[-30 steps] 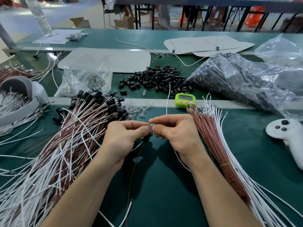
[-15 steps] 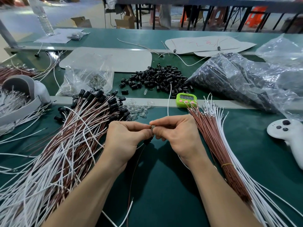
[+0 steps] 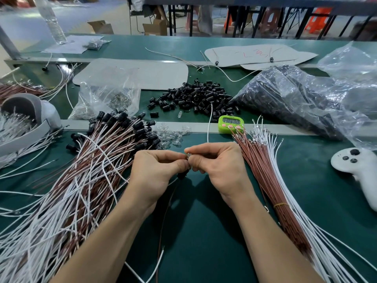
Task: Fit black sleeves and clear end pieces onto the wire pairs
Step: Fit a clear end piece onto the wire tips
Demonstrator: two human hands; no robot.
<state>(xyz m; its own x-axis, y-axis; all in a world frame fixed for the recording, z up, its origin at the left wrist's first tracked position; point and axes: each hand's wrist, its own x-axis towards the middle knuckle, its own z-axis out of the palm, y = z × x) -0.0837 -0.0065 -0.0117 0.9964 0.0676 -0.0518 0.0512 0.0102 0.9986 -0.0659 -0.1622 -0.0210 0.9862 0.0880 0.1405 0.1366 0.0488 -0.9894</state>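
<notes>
Two bare hands meet fingertip to fingertip above a green table. The left hand pinches a wire pair, which trails down toward the viewer. A black sleeve sits on the wire just below the fingers. The right hand pinches a small clear end piece at the wire's tip. Finished wires lie heaped to the left and a tied wire bundle lies to the right. Loose sleeves are piled beyond the hands.
</notes>
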